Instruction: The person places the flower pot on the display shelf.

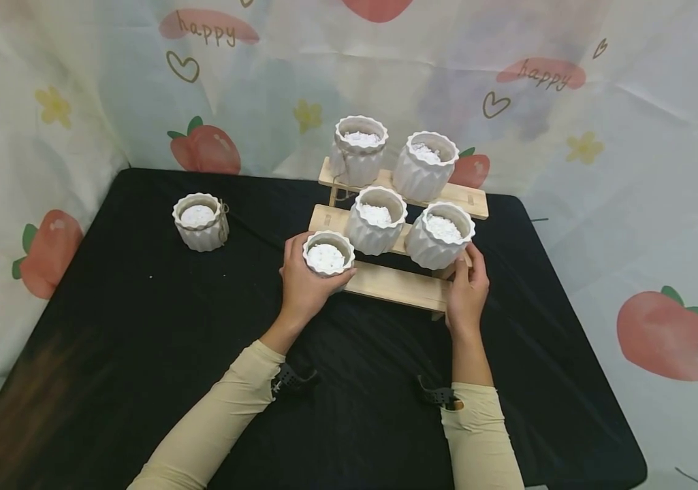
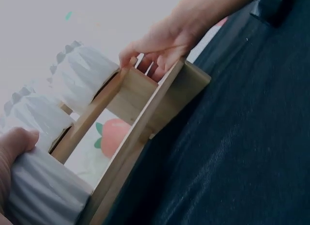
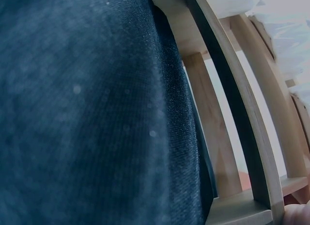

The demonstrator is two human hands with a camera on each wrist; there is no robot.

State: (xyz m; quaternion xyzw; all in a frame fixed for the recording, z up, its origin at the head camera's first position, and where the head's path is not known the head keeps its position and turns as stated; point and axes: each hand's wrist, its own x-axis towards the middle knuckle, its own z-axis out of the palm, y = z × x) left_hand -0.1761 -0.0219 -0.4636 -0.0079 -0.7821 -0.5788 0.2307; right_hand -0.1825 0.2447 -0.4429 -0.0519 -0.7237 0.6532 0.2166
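Note:
A three-tier wooden stand (image 1: pixel 399 286) bears white fluted pots filled with white bits. My left hand (image 1: pixel 304 279) grips a white pot (image 1: pixel 327 253) at the left end of the lowest tier, thumb and fingers round its sides. In the left wrist view that pot (image 2: pixel 46 188) meets the front board. At the stand's right end my right hand (image 1: pixel 468 289) holds the wooden frame, its fingers by the middle tier, just below a pot (image 1: pixel 439 235). Only a fingertip (image 3: pixel 296 214) of it shows in the right wrist view.
Another pot (image 1: pixel 376 219) shares the middle tier. Two more, a twine-tied pot (image 1: pixel 357 160) and a plain pot (image 1: pixel 425 173), stand on the top tier. A lone pot with twine (image 1: pixel 201 235) sits at the left on the black tablecloth (image 1: pixel 140 354). A printed curtain (image 1: pixel 275 82) hangs behind.

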